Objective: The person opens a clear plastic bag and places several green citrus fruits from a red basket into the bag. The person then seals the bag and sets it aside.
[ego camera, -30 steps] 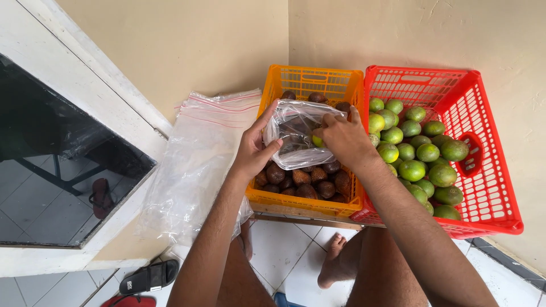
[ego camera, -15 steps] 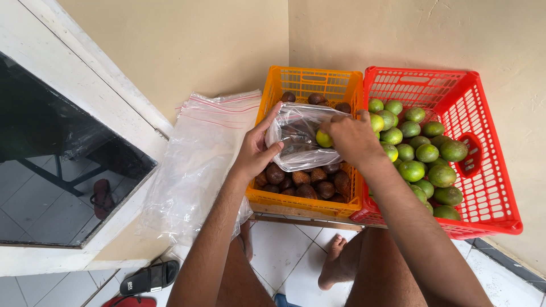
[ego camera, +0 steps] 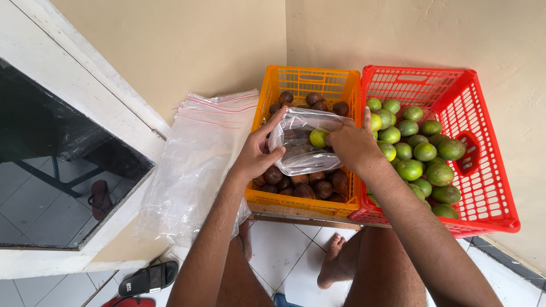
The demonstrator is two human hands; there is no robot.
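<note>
The head view looks down on two hands holding a clear bag (ego camera: 304, 149) over the orange basket (ego camera: 310, 85). The left hand (ego camera: 259, 152) pinches the bag's left edge, and the right hand (ego camera: 354, 142) grips its right side. One green lime (ego camera: 318, 137) sits inside. I think the bag is thin, soft and floppy, light with just one fruit, and a bit slippery, so it is best held by the top rim with both hands to keep it open. The lime looks firm and should not squash. The brown fruit (ego camera: 310, 187) under the bag is partly hidden, and I cannot see how open the bag's mouth is. More limes fill the red basket (ego camera: 489, 170). A pile of bags (ego camera: 199, 148) lies to the left.
</note>
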